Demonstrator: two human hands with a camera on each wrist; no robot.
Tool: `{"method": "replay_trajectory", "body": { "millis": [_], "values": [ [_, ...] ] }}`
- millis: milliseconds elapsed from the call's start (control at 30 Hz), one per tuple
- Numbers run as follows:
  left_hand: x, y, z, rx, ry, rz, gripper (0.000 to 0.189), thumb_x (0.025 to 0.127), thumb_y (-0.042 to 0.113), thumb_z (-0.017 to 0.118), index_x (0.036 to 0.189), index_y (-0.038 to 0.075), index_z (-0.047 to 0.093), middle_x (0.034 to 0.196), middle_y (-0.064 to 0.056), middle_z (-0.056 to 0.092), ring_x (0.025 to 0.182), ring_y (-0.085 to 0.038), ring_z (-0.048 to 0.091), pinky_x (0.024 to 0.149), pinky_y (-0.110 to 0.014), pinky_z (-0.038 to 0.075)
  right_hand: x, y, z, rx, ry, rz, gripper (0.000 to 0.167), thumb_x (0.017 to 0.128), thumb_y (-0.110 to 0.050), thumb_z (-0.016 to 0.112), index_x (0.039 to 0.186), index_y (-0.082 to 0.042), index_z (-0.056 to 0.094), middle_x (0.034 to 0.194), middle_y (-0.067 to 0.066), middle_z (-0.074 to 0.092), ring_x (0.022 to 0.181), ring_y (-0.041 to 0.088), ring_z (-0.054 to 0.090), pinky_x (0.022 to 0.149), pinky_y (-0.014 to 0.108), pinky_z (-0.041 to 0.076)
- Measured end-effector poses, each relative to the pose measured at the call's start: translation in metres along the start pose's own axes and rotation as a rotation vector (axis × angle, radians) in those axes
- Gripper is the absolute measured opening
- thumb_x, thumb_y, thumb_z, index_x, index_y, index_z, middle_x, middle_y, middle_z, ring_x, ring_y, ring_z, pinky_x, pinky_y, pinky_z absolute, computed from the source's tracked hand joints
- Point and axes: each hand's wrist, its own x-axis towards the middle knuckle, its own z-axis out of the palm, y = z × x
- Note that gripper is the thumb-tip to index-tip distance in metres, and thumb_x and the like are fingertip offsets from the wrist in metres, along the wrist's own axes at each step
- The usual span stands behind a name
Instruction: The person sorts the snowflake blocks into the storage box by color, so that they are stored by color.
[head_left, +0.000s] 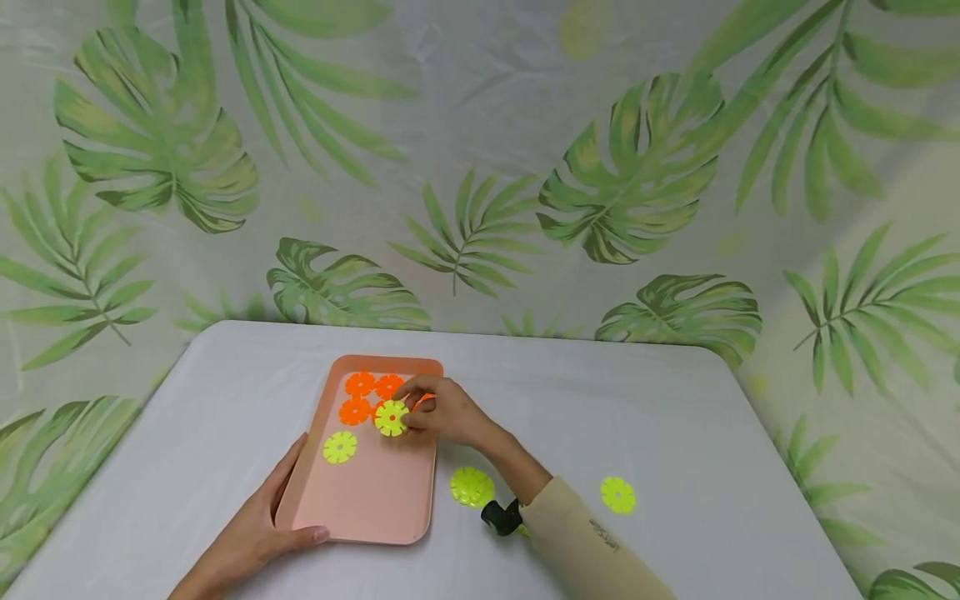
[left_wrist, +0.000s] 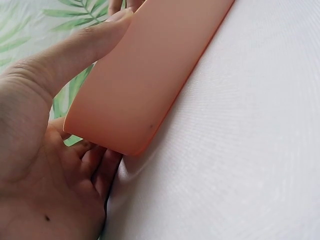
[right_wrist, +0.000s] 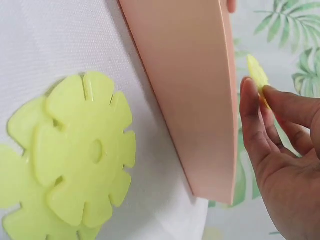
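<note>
My right hand (head_left: 447,414) pinches a yellow notched plastic disc (head_left: 383,422) between thumb and fingertips, over the upper half of a pink tray (head_left: 360,504). Several orange notched discs (head_left: 352,380) lie at the tray's far end, some partly hidden by that hand. Below them, towards the left side, sits one flat yellow disc (head_left: 331,451). My left hand (head_left: 258,523) grips the tray's near left corner, the thumb along the front rim and the fingers along the left side. In the left wrist view, its thumb (left_wrist: 95,42) lies against the tray wall (left_wrist: 135,75).
Overlapping yellow discs (right_wrist: 75,155) lie on the white table just right of the tray. Another yellow disc (head_left: 611,492) lies farther right. A black wrist device (head_left: 498,518) sits by the right sleeve (head_left: 585,542). Leaf-patterned cloth (head_left: 480,125) hangs behind the table.
</note>
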Motion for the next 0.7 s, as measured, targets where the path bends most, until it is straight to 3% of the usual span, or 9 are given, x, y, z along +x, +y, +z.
{"method": "replay_trajectory", "body": {
  "millis": [200, 433, 700],
  "values": [
    [0.000, -0.001, 0.000, -0.073, -0.007, -0.010, 0.115, 0.085, 0.019, 0.084, 0.167, 0.043, 0.007, 0.176, -0.004, 0.015, 0.135, 0.013, 0.037, 0.100, -0.004, 0.031, 0.008, -0.003, 0.009, -0.134, -0.007, -0.008, 0.024, 0.092, 0.002, 0.074, 0.115, -0.007, 0.073, 0.099, 0.008, 0.066, 0.082, 0.015, 0.062, 0.071, 0.018, 0.052],
    [0.000, 0.000, 0.001, -0.056, 0.002, -0.045, 0.116, 0.084, 0.020, 0.086, 0.166, 0.045, 0.008, 0.176, -0.004, 0.016, 0.134, 0.013, 0.037, 0.099, -0.004, 0.031, 0.017, -0.003, 0.020, -0.198, -0.040, 0.031, 0.023, 0.092, 0.004, 0.072, 0.112, -0.006, 0.074, 0.097, 0.012, 0.068, 0.075, 0.014, 0.057, 0.065, 0.018, 0.049],
    [0.001, 0.002, -0.001, -0.039, 0.004, -0.106, 0.116, 0.084, 0.026, 0.087, 0.165, 0.049, 0.006, 0.176, -0.003, 0.015, 0.131, 0.011, 0.037, 0.098, -0.006, 0.034, 0.023, -0.002, 0.033, -0.281, -0.064, 0.105, 0.023, 0.092, 0.005, 0.071, 0.111, -0.008, 0.072, 0.096, 0.007, 0.066, 0.075, 0.010, 0.056, 0.063, 0.018, 0.051]
  ]
}}
